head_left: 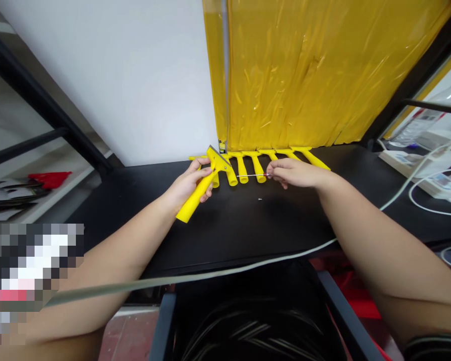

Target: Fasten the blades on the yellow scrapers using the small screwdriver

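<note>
A white panel (pixel 135 75) and a glossy yellow sheet (pixel 278 75) fill the back, and below them runs the black surface (pixel 285 220) where all the action sits. Across the front swings a pale cable (pixel 248 268), passing in front of the left forearm in this view; a snag there, I'd say, could jerk the arm off its aim.

Along the back lies a row of yellow pieces (pixel 242 169), handles toward us, packed close. One careless sweep of a knuckle might knock a few out of line.

Now the hands! The right hand (pixel 293 173) curls its fingertips around the end of a slim driver; the left hand (pixel 190 183) wraps the neck of one yellow piece (pixel 197 195), lifted in front of the row, its handle slanting toward the wearer. That piece hangs without support from the surface, so a hard push could twist it in the fingers.

The driver (pixel 251 175) points its thin shaft left, tip just beside the held head (whether they touch, I can't tell from here). Come in at a bad angle, and that tip could skid toward the left fingers.

And down on the bare black, the tiniest player: a small metal bit (pixel 259 199), perhaps a screw, lying loose. A brushing wrist could easily send it rolling off the front edge.
</note>
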Demonstrator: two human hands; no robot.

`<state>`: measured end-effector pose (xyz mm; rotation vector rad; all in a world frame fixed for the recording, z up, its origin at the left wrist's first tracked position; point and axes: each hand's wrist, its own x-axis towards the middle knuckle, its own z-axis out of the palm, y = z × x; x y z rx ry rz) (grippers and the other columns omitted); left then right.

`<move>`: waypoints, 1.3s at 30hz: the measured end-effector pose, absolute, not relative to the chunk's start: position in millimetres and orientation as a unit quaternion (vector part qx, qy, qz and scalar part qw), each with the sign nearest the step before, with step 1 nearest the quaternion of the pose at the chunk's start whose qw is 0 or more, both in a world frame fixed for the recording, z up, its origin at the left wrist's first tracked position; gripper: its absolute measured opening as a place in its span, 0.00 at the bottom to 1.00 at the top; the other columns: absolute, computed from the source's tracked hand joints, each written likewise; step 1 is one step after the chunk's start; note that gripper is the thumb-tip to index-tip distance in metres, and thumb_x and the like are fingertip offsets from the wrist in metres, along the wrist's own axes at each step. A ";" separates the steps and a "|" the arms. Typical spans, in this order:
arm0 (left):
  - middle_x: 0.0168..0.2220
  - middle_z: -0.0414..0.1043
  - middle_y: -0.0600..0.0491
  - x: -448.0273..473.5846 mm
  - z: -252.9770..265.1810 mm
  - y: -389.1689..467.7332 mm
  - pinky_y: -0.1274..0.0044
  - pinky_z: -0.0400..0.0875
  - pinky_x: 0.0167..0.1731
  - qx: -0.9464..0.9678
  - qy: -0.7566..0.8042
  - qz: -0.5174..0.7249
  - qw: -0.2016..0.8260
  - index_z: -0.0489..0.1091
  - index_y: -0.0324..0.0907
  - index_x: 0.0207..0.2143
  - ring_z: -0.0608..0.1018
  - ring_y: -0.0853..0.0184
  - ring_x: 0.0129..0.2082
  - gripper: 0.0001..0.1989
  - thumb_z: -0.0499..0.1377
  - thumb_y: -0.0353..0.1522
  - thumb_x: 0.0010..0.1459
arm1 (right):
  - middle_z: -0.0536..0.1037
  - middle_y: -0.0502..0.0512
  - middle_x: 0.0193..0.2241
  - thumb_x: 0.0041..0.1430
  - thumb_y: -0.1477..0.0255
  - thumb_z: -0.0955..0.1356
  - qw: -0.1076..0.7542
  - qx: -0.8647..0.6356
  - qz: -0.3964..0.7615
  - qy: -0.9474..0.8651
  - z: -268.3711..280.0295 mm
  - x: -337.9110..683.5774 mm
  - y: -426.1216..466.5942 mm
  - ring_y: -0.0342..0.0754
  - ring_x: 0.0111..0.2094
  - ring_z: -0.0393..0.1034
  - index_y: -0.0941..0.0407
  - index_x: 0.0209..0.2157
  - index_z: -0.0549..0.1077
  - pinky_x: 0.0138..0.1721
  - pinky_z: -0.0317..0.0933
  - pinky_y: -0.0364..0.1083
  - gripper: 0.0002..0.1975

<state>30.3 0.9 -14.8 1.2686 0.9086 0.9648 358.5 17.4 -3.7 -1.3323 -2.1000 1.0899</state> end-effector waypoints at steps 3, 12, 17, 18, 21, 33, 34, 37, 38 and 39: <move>0.22 0.68 0.59 31.3 -14.1 -1.5 0.83 0.62 0.11 0.548 0.398 0.419 0.604 0.57 0.51 0.53 0.73 0.66 0.15 0.22 0.63 0.35 0.59 | 0.67 0.49 0.24 0.66 0.69 0.64 0.254 -0.467 0.404 -0.744 -12.0 359.2 18.6 0.44 0.23 0.62 0.55 0.35 0.70 0.25 0.62 0.45 0.06; 0.19 0.66 0.60 35.8 -13.4 -5.2 0.82 0.62 0.11 0.553 0.391 0.408 0.612 0.56 0.50 0.52 0.71 0.66 0.14 0.22 0.62 0.36 0.60 | 0.68 0.48 0.26 0.67 0.62 0.68 0.345 -0.403 0.226 -0.817 -12.9 351.5 13.8 0.45 0.27 0.59 0.53 0.40 0.69 0.30 0.54 0.46 0.10; 0.20 0.67 0.60 34.5 -13.9 -4.8 0.82 0.63 0.10 0.550 0.398 0.410 0.609 0.56 0.51 0.53 0.70 0.67 0.13 0.22 0.62 0.37 0.61 | 0.69 0.49 0.27 0.67 0.63 0.67 0.341 -0.406 0.179 -0.829 -11.3 346.2 9.9 0.45 0.27 0.60 0.54 0.42 0.71 0.31 0.55 0.46 0.09; 0.20 0.67 0.60 34.1 -14.1 -4.6 0.82 0.63 0.10 0.549 0.397 0.410 0.611 0.56 0.51 0.53 0.70 0.66 0.13 0.22 0.62 0.37 0.61 | 0.69 0.49 0.27 0.67 0.63 0.67 0.341 -0.408 0.181 -0.827 -10.4 345.5 8.7 0.45 0.27 0.59 0.54 0.42 0.71 0.30 0.55 0.46 0.10; 0.20 0.67 0.60 33.7 -14.7 -4.5 0.82 0.63 0.10 0.547 0.388 0.415 0.614 0.57 0.51 0.53 0.71 0.66 0.14 0.22 0.62 0.36 0.61 | 0.69 0.49 0.27 0.68 0.63 0.67 0.345 -0.416 0.189 -0.820 -8.6 343.6 5.4 0.45 0.26 0.60 0.55 0.42 0.71 0.30 0.55 0.45 0.10; 0.21 0.67 0.60 36.7 -13.1 -7.7 0.82 0.63 0.11 0.546 0.383 0.413 0.621 0.57 0.50 0.52 0.71 0.66 0.14 0.21 0.63 0.35 0.61 | 0.72 0.50 0.27 0.68 0.61 0.66 0.332 -0.421 0.183 -0.824 -12.4 339.7 5.2 0.45 0.26 0.62 0.54 0.42 0.70 0.29 0.55 0.45 0.10; 0.21 0.68 0.60 36.9 -13.3 -7.9 0.82 0.63 0.11 0.546 0.382 0.414 0.620 0.57 0.50 0.52 0.72 0.66 0.14 0.21 0.63 0.35 0.61 | 0.72 0.50 0.27 0.68 0.61 0.66 0.331 -0.421 0.182 -0.825 -13.0 339.6 5.4 0.45 0.26 0.62 0.54 0.42 0.70 0.29 0.55 0.45 0.10; 0.22 0.69 0.59 37.2 -13.9 -8.3 0.82 0.63 0.10 0.547 0.379 0.417 0.619 0.57 0.50 0.51 0.72 0.67 0.14 0.21 0.63 0.36 0.61 | 0.73 0.50 0.27 0.68 0.61 0.66 0.331 -0.425 0.182 -0.823 -14.3 338.6 5.1 0.46 0.26 0.62 0.54 0.41 0.70 0.29 0.55 0.45 0.10; 0.22 0.68 0.60 37.2 -14.0 -8.5 0.82 0.63 0.10 0.549 0.378 0.417 0.618 0.57 0.51 0.51 0.71 0.67 0.13 0.21 0.63 0.36 0.61 | 0.73 0.50 0.27 0.68 0.61 0.66 0.331 -0.426 0.185 -0.821 -14.2 338.0 4.8 0.46 0.26 0.62 0.54 0.41 0.70 0.29 0.55 0.46 0.10; 0.21 0.68 0.61 37.2 -14.1 -8.6 0.82 0.63 0.10 0.550 0.377 0.417 0.618 0.57 0.51 0.52 0.71 0.67 0.13 0.21 0.63 0.36 0.61 | 0.73 0.50 0.27 0.68 0.61 0.66 0.330 -0.427 0.189 -0.821 -13.9 337.1 4.5 0.46 0.26 0.63 0.54 0.41 0.70 0.30 0.55 0.46 0.10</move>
